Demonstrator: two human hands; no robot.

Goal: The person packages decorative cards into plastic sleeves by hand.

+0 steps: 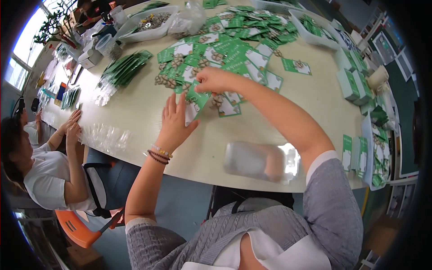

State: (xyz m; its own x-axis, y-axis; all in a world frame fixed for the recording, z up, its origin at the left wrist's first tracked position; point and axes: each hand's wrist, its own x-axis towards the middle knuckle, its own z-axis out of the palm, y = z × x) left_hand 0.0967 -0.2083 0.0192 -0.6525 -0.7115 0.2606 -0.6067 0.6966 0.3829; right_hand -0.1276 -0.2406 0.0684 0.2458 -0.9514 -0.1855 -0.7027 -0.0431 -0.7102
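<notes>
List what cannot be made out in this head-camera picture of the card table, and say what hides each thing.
- Right hand fingertips: curled over a green card, head view.
- Clear bags at the table edge: glare hides their contents.
- Trinkets on the cards: too small.
- White tray contents: too far, blurred.
- Left hand palm: faces down.

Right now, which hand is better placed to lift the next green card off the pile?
Probably right: the right hand already pinches a green card at the pile's edge; the left hand lies flat beside it.

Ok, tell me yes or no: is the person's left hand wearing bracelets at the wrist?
Yes, the left hand lies flat by the green cards, with beaded bracelets round its wrist.
</notes>
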